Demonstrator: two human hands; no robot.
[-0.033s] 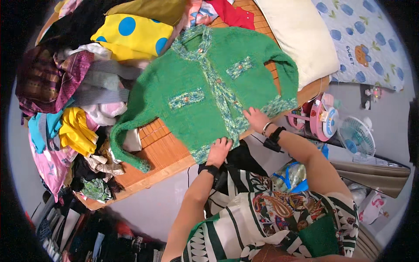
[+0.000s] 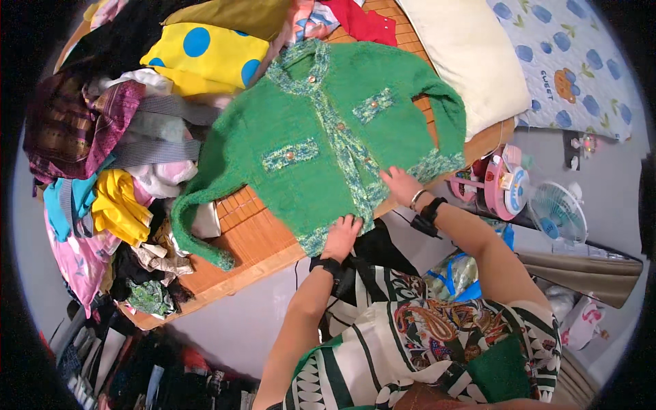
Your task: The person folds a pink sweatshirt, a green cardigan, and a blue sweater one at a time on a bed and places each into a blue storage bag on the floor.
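A green knitted cardigan (image 2: 273, 184) lies front side up, its collar away from me. Its collar, front band, pocket trims and hem are mottled green and white, with small buttons. The left sleeve in view bends down toward the near edge; the other folds back beside the body. At the hem, left of the front band, my left hand (image 2: 342, 237) has its fingers closed over the edge. My right hand (image 2: 402, 186) grips the hem just right of the band. Both thumbs are hard to make out.
Beneath the cardigan is a wooden slatted bed mat (image 2: 249, 219). A heap of clothes, including a yellow dotted cloth (image 2: 219, 51) and a purple plaid garment (image 2: 89, 130), fills the left. A cream pillow (image 2: 465, 61) lies at the far right, near a fan (image 2: 559, 210).
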